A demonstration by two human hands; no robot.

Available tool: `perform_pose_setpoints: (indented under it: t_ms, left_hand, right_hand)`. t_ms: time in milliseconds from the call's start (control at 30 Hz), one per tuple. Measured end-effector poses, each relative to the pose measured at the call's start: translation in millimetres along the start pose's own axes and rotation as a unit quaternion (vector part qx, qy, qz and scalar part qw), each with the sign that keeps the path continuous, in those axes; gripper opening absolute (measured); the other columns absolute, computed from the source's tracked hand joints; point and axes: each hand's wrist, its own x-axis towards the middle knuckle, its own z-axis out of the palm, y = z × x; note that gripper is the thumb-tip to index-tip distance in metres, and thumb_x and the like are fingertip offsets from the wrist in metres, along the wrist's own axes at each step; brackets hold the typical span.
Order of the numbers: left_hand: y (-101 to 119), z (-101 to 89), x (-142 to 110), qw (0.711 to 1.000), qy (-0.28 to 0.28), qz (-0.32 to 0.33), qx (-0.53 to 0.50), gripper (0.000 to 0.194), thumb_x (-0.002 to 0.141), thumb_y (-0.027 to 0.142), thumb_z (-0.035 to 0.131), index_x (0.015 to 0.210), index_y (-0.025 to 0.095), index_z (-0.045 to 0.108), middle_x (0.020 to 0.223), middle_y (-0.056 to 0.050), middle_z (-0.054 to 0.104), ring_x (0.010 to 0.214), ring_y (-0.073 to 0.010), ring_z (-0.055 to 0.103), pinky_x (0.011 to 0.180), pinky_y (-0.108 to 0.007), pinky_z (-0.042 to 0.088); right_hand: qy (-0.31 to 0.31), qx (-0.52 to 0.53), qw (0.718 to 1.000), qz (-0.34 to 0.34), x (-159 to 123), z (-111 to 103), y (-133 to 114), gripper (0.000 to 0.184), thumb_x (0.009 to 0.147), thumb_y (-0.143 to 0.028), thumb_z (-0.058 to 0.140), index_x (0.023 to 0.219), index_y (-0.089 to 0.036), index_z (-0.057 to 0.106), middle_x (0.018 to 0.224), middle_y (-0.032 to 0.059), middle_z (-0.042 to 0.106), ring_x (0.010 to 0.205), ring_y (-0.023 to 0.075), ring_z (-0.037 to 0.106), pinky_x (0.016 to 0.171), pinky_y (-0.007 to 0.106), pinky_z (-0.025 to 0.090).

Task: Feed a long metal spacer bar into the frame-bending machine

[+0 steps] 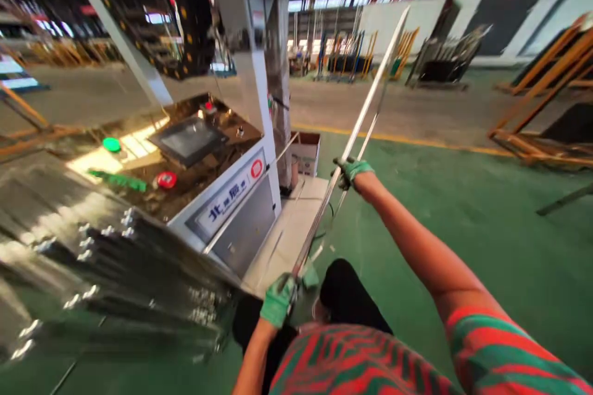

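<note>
A white machine console (222, 197) stands left of the green floor (486, 228). A long metal strip (356, 129) slants up across it; the right hand (352, 171) clamps its middle, the left hand (278, 299) grips its lower end

Both my gloved hands on a long metal strip beside the machine.

My left hand (278, 299), in a green glove, is closed around the near end of the long metal strip (365, 105), low and close to my body. My right hand (351, 171), also gloved in green, grips the strip farther up with my arm stretched out. The strip slants up and away to the right, over the green floor (486, 234). To my left stands a white control console (231, 197) with a dark screen (188, 139) and red and green buttons; stacked metal profiles (115, 271) lie just beside it. A cardboard box (306, 151) sits behind the console.
</note>
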Motion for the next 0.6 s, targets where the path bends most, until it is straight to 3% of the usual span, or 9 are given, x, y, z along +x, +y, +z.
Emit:
perform_pose_setpoints:
  t_ms: [100, 267, 467, 600]
  left_hand:
    - [-15, -5.9, 2, 0.999, -0.019, 0.029, -0.041, 0.08, 0.06, 0.093, 0.062, 0.076, 0.015, 0.069, 0.053, 0.001, 0.05, 0.051, -0.0122, 0.045, 0.055, -0.026, 0.043]
    - [-23, -11.7, -22, 0.995, -0.022, 0.017, -0.095, 0.072, 0.066, 0.083, 0.071, 0.08, 0.013, 0.069, 0.051, 0.006, 0.039, 0.049, -0.009, 0.036, 0.053, -0.022, 0.039]
    - [-37, -12.4, -30, 0.996, -0.02, 0.022, -0.086, 0.068, 0.07, 0.08, 0.072, 0.083, 0.013, 0.071, 0.062, 0.001, 0.054, 0.054, -0.0097, 0.041, 0.057, -0.023, 0.043]
    - [-41, -11.3, -27, 0.996, -0.036, 0.034, -0.069, 0.06, 0.074, 0.075, 0.072, 0.079, 0.016, 0.071, 0.052, 0.003, 0.047, 0.052, -0.012, 0.043, 0.058, -0.025, 0.042]
  right_hand:
    - [-0.024, -0.005, 1.0, 0.018, -7, 6, 1, 0.013, 0.101, -0.023, 0.058, 0.105, -0.011, 0.057, 0.052, -0.0033, 0.058, 0.034, 0.0149, 0.051, 0.029, 0.022, 0.039]
    - [-0.042, 0.035, 0.998, 0.021, -30, 10, 0, 0.018, 0.102, -0.02, 0.056, 0.114, -0.006, 0.058, 0.056, -0.0019, 0.06, 0.035, 0.0134, 0.052, 0.031, 0.021, 0.04]
    - [-0.03, 0.059, 0.997, 0.028, -39, 3, 17, 0.025, 0.098, -0.027, 0.064, 0.113, -0.009, 0.058, 0.063, -0.0006, 0.063, 0.036, 0.0131, 0.053, 0.031, 0.022, 0.042]
    - [-0.003, 0.068, 0.996, 0.05, -50, -6, 19, 0.012, 0.098, -0.02, 0.058, 0.107, -0.01, 0.057, 0.064, -0.0011, 0.063, 0.038, 0.0114, 0.052, 0.032, 0.021, 0.043]
